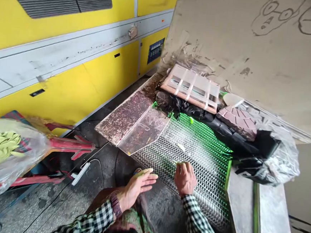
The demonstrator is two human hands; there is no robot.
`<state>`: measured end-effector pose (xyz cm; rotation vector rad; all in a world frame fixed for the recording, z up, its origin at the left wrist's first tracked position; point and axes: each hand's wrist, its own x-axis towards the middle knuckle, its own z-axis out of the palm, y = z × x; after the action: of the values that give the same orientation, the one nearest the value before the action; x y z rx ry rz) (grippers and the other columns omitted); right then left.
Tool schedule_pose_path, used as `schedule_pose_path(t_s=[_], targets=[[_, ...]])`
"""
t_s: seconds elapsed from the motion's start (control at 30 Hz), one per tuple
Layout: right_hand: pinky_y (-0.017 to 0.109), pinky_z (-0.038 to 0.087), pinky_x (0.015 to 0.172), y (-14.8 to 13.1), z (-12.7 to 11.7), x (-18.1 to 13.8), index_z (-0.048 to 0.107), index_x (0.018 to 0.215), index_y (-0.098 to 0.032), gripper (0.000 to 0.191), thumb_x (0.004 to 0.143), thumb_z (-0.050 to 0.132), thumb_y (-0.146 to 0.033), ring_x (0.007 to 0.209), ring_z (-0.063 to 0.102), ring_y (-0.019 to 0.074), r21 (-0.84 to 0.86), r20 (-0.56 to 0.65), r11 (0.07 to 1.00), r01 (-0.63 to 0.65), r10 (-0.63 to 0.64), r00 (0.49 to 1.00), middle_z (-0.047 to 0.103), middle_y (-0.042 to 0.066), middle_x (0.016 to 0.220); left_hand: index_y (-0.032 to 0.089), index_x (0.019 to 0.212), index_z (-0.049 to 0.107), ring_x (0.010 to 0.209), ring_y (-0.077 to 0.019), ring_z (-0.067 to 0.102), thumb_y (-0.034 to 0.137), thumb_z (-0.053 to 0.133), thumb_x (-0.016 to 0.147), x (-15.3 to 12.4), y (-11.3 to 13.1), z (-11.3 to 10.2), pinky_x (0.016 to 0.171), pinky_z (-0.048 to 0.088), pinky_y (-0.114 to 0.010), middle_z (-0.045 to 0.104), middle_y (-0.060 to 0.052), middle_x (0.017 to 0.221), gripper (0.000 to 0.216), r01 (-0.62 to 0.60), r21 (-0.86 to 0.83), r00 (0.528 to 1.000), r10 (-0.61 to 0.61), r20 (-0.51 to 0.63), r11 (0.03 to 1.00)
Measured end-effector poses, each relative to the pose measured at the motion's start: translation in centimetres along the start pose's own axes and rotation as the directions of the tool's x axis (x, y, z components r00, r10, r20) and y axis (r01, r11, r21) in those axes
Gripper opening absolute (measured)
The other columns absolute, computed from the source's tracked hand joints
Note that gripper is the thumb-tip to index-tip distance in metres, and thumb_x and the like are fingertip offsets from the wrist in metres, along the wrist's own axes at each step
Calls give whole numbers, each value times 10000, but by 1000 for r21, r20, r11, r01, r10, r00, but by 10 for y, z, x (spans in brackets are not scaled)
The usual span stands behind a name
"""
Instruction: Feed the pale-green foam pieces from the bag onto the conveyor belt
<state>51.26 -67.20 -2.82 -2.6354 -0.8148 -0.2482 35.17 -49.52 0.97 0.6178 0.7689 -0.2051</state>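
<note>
My right hand (186,179) is above the near part of a metal mesh conveyor belt (166,142), its fingers pinched together. A small, thin pale-green piece (175,162) shows at the fingertips. Farther up the belt lie a small pale flat piece (180,147) and a bright yellow-green piece (191,120). My left hand (136,188) is held over my lap, left of the belt's near edge. Its fingers are stretched out, the palm is turned partly up, and it holds nothing.
A yellow machine housing (107,76) stands at the left. A clear bag of yellow-green pieces (2,147) rests by a red frame (72,145). Behind the belt are a strapped bundle (191,87), black plastic (211,121) and a cardboard sheet (231,40). Metal plates (146,126) flank the belt.
</note>
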Motion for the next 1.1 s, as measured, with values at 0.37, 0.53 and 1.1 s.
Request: schedule_pose_path(t_s=[0.37, 0.53, 1.1], targets=[[376, 531, 692, -64, -17, -36, 632, 1275, -208, 350, 993, 468, -334, 1015, 627, 290, 64, 36, 984, 165, -167, 985, 633, 149, 1209, 183, 1308, 607, 1169, -290, 680, 484, 650, 897, -91, -64, -175, 1058, 464, -447, 702, -183, 1286, 512, -161, -108, 926, 112, -361, 981], [385, 597, 873, -145, -5, -128, 666, 1176, -231, 279, 988, 461, -253, 1069, 671, 244, 375, 371, 909, 184, -329, 868, 652, 109, 1209, 185, 1278, 606, 1146, -276, 695, 448, 666, 886, -118, -125, -233, 1044, 487, -428, 718, -170, 1260, 476, -129, -201, 887, 22, -462, 971], [270, 583, 717, -158, 17, -224, 719, 1027, -217, 243, 922, 500, -230, 779, 721, 170, 348, 819, 933, 87, -348, 457, 750, 61, 994, 185, 1071, 647, 966, -230, 725, 246, 668, 898, -155, -350, -275, 851, 581, -326, 754, -89, 1023, 185, -161, -432, 663, -227, -713, 888]])
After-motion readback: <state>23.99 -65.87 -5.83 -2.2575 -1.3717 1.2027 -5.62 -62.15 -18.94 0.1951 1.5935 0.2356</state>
